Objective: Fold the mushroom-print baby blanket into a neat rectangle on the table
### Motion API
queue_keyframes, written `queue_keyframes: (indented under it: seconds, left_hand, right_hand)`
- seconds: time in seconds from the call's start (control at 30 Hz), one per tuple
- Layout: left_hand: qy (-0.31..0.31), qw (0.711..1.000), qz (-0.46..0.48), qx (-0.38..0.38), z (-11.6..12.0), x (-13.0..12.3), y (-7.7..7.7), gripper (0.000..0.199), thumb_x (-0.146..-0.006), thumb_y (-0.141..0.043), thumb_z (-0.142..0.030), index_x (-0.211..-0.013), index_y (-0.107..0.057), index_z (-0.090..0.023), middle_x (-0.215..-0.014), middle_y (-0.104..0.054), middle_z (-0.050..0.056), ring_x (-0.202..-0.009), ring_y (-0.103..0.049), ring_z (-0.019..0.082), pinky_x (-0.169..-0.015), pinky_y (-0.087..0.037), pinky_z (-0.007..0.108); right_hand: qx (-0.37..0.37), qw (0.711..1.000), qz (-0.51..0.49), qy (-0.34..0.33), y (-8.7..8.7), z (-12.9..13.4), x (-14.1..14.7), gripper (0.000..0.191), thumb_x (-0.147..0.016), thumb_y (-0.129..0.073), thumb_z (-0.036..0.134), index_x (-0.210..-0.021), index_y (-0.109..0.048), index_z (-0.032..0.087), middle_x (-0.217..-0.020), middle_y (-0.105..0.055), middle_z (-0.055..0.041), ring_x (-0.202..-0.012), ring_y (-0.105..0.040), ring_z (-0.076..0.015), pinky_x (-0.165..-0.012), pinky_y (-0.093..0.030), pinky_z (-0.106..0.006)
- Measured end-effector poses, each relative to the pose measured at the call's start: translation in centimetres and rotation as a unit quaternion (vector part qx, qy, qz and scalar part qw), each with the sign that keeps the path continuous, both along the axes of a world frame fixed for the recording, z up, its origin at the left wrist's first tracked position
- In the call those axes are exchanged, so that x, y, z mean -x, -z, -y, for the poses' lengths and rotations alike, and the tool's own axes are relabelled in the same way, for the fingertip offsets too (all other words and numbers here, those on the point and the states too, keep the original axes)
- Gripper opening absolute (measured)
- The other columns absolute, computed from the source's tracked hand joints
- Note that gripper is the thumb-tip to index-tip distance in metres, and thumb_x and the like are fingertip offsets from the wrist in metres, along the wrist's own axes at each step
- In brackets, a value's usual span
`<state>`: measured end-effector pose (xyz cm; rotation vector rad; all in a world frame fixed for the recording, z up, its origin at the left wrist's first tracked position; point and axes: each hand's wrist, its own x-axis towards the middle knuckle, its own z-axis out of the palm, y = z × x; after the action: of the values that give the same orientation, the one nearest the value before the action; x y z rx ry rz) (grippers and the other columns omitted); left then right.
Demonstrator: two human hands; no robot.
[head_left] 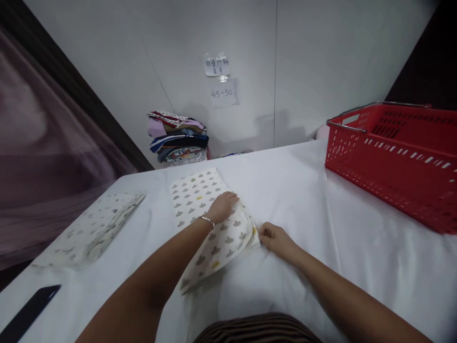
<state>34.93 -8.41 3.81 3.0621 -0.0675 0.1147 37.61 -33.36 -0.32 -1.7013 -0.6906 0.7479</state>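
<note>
A white cloth [198, 195] printed with small grey cloud-like shapes and a few yellow ones lies folded on the table in front of me. My left hand [223, 207], with a bracelet at the wrist, is closed at the cloth's right edge; some of its fingertips are hidden. At the near right corner of the same cloth, my right hand [273, 237] pinches the fabric between thumb and fingers. The cloth's near side is lifted and curves up off the table. To the left lies a second folded cloth [96, 224] with a similar print.
A white sheet covers the table [293, 190]. On the right stands a red plastic basket [389, 166] with metal handles. Beyond the far edge is a stack of folded fabrics [178, 138] by the wall. A dark flat object [30, 314] lies at the near left.
</note>
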Motion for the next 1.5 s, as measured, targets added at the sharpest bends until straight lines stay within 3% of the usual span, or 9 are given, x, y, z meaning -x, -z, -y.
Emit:
queue_keyframes:
  seconds: [0.1, 0.2, 0.4, 0.6, 0.77, 0.87, 1.07, 1.23, 1.5]
  left_hand:
    - [0.072, 0.997, -0.024, -0.023, -0.9, -0.9, 0.1, 0.049, -0.069, -0.047, 0.0, -0.113, -0.06, -0.019, -0.121, -0.06, 0.006, -0.12, -0.046, 0.021, -0.102, -0.039, 0.038]
    - [0.118, 0.992, -0.036, -0.033, -1.0, -1.2, -0.4, 0.042, -0.069, -0.047, -0.003, -0.105, -0.062, -0.019, -0.107, -0.062, 0.007, -0.111, -0.05, 0.021, -0.097, -0.041, 0.037]
    - [0.129, 0.989, -0.039, -0.056, -1.5, -1.2, -1.8, 0.024, -0.066, -0.052, -0.008, -0.084, -0.063, -0.019, -0.089, -0.059, 0.009, -0.096, -0.051, 0.023, -0.088, -0.04, 0.039]
    - [0.152, 0.987, -0.046, -0.019, -2.6, -1.3, -2.6, 0.017, -0.062, -0.051, -0.006, -0.069, -0.057, -0.02, -0.086, -0.06, 0.006, -0.096, -0.052, 0.021, -0.092, -0.037, 0.036]
    - [0.161, 0.987, -0.03, -0.002, -3.6, -0.6, -2.3, 0.022, -0.061, -0.048, -0.006, -0.074, -0.058, -0.02, -0.086, -0.063, 0.004, -0.103, -0.053, 0.02, -0.1, -0.033, 0.037]
    - [0.157, 0.987, -0.016, 0.004, -3.9, -0.3, -2.1, 0.023, -0.06, -0.048, -0.005, -0.074, -0.057, -0.02, -0.087, -0.063, 0.004, -0.103, -0.054, 0.02, -0.101, -0.034, 0.036]
    - [0.164, 0.986, 0.0, 0.02, -4.1, -0.1, -2.4, 0.024, -0.059, -0.05, -0.004, -0.075, -0.059, -0.02, -0.093, -0.066, 0.003, -0.108, -0.053, 0.02, -0.102, -0.035, 0.035]
    - [0.154, 0.988, 0.006, 0.022, -3.9, -0.4, -2.6, 0.024, -0.059, -0.053, -0.004, -0.076, -0.06, -0.02, -0.103, -0.066, 0.003, -0.112, -0.052, 0.02, -0.103, -0.035, 0.036]
    - [0.161, 0.987, -0.019, 0.013, -3.0, -1.7, -2.1, 0.023, -0.061, -0.052, -0.004, -0.074, -0.063, -0.02, -0.107, -0.066, 0.002, -0.118, -0.049, 0.021, -0.106, -0.032, 0.038]
  right_hand:
    - [0.007, 0.995, 0.093, 0.031, 0.1, 0.2, -0.6, 0.007, -0.072, -0.049, 0.02, -0.07, -0.056, 0.019, -0.066, -0.057, 0.0025, -0.061, -0.049, -0.0108, -0.058, -0.036, -0.023]
    - [-0.004, 0.997, 0.076, 0.033, 0.3, 0.2, -1.0, 0.009, -0.074, -0.05, 0.023, -0.073, -0.058, 0.019, -0.068, -0.056, 0.0023, -0.062, -0.047, -0.0114, -0.059, -0.037, -0.023]
    - [0.006, 0.999, 0.048, -0.016, -0.9, -0.9, -2.1, 0.01, -0.076, -0.053, 0.024, -0.076, -0.061, 0.019, -0.066, -0.058, 0.0021, -0.059, -0.049, -0.0115, -0.056, -0.037, -0.023]
    - [0.118, 0.975, 0.183, -0.035, -2.9, -4.2, -4.6, 0.017, -0.082, -0.052, 0.026, -0.086, -0.067, 0.02, -0.079, -0.067, -0.0017, -0.068, -0.056, -0.0143, -0.062, -0.037, -0.024]
    - [0.23, 0.938, 0.252, -0.057, -3.0, -7.6, -5.6, 0.028, -0.083, -0.053, 0.041, -0.095, -0.067, 0.019, -0.091, -0.068, -0.0079, -0.082, -0.059, -0.0203, -0.064, -0.036, -0.027]
    - [0.267, 0.924, 0.266, -0.07, -2.9, -8.8, -5.5, 0.022, -0.081, -0.056, 0.036, -0.093, -0.065, 0.02, -0.092, -0.068, -0.0075, -0.083, -0.059, -0.0205, -0.063, -0.034, -0.026]
    - [0.202, 0.917, 0.34, -0.058, -2.8, -9.2, -4.4, 0.012, -0.083, -0.051, 0.024, -0.087, -0.061, 0.02, -0.095, -0.064, -0.0067, -0.085, -0.056, -0.0178, -0.065, -0.034, -0.026]
    - [0.187, 0.949, 0.246, -0.054, -2.3, -9.4, -4.4, 0.01, -0.08, -0.053, 0.023, -0.083, -0.063, 0.019, -0.08, -0.065, -0.0037, -0.072, -0.054, -0.0159, -0.061, -0.033, -0.025]
    - [0.045, 0.993, 0.077, -0.082, -0.9, -9.2, -4.4, 0.014, -0.073, -0.05, 0.014, -0.075, -0.064, 0.016, -0.059, -0.054, 0.0045, -0.057, -0.045, -0.0101, -0.054, -0.032, -0.02]
